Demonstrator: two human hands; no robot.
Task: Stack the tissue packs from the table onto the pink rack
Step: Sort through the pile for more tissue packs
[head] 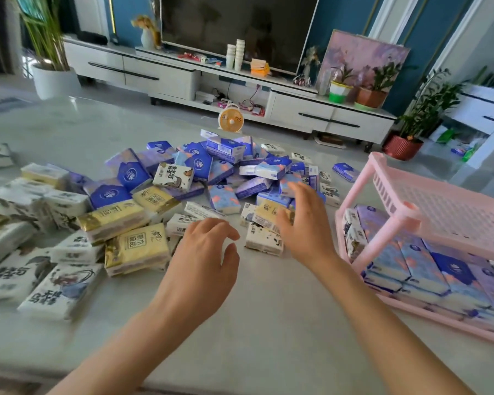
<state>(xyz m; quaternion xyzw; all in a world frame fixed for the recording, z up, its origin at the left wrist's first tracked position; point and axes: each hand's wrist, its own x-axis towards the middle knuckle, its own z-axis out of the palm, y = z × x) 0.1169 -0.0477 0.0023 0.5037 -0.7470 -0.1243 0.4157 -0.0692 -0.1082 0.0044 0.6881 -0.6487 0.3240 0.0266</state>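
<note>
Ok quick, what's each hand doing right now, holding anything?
Left hand: open, holding nothing.
Right hand: open, over the loose tissue packs, holding nothing.

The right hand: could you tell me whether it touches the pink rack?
Apart. The head view shows a strip of table between the right hand and the pink rack.
</note>
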